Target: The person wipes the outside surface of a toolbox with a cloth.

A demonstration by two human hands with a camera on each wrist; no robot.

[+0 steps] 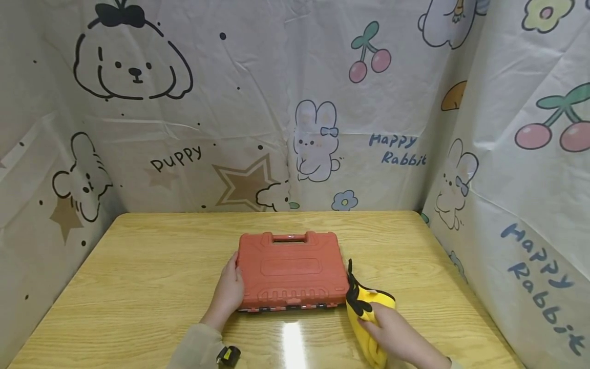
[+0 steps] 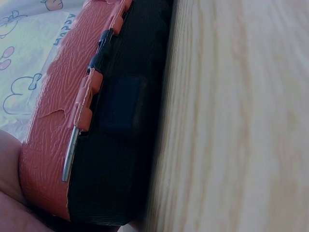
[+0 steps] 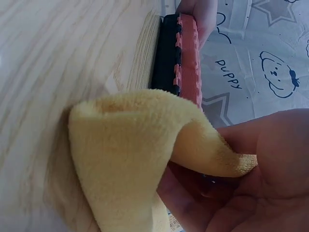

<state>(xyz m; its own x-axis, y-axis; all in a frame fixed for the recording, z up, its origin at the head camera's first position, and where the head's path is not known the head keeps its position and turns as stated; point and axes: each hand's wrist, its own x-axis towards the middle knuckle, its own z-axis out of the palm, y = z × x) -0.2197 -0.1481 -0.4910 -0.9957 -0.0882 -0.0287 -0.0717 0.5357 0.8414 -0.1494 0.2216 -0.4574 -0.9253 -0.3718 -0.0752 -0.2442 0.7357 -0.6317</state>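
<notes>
A red plastic tool case [image 1: 291,266] with a black lower half lies flat on the table, its handle toward the back. My left hand [image 1: 229,287] holds the case's left end, and part of that hand shows at the lower edge of the left wrist view. The hinge side with a metal pin on the case [image 2: 72,154] faces that camera. Beside the case's right end, my right hand [image 1: 392,330] grips a folded yellow cloth [image 1: 366,338] with black edging. In the right wrist view the fluffy cloth [image 3: 130,145] is pinched between thumb and fingers.
The wooden table [image 1: 161,266] has white printed sheets [image 1: 258,92] behind it and at both sides. A black-and-yellow wrist strap piece [image 1: 229,355] sits at the left sleeve. Light reflects off the table in front of the case.
</notes>
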